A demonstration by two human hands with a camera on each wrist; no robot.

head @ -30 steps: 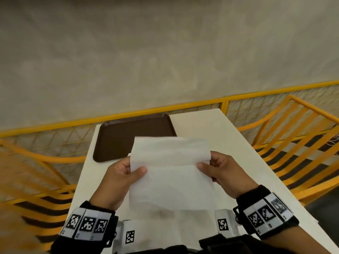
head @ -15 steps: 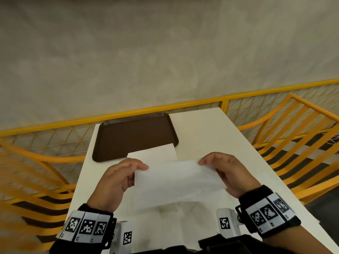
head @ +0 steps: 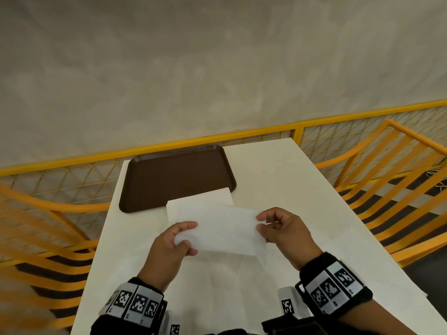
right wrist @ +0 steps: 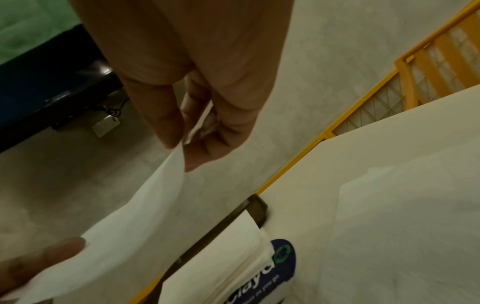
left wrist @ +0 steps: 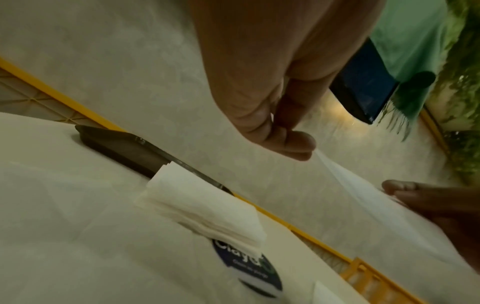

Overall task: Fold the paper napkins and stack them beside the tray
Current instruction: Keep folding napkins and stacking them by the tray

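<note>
Item: folded white paper napkin (head: pixel 221 229), held in the air above the worktop (head: pixel 302 209), on the near side of the tray (head: pixel 176 176).
Left hand (head: pixel 169 247): fingers pinch the napkin's left end.
Right hand (head: pixel 285 234): fingers pinch the right end.
Stack of napkins (left wrist: pixel 205 207): on the worktop, overlapping the tray's near right corner and partly covering a blue round sticker (left wrist: pixel 249 269).
Tray: dark brown, at the worktop's far left.
Yellow railing (head: pixel 242 135): behind the tray.
</note>
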